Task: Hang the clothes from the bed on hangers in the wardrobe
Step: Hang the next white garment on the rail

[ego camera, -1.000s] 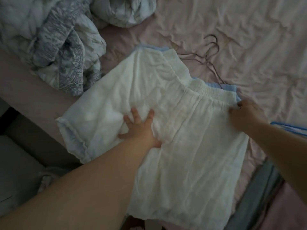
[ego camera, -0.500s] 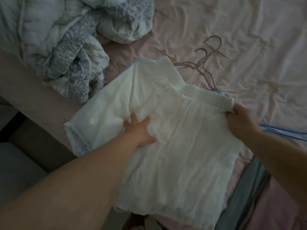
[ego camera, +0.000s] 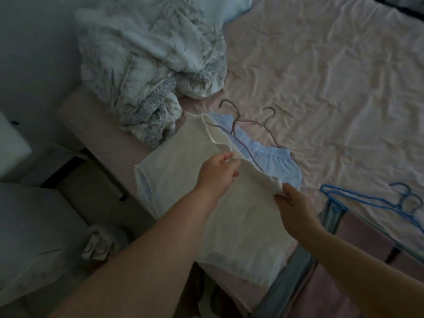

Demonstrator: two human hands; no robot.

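Since earlier: left hand (ego camera: 216, 173) moved from pressing flat on white garment (ego camera: 188, 180) to pinching its waistband; right hand (ego camera: 292, 203) pinches waistband corner. Garment on bed (ego camera: 332, 76), overlapping blue garment (ego camera: 273, 157), beside grey hangers (ego camera: 238, 125).

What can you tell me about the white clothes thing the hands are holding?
The white garment is thin, wrinkly, slightly see-through fabric, cream in the dim light. It lies mostly flat across the near corner of the bed, its lower part hanging over the edge. The left hand and the right hand each pinch its gathered top edge, lifting it a little. It partly covers a light blue garment.
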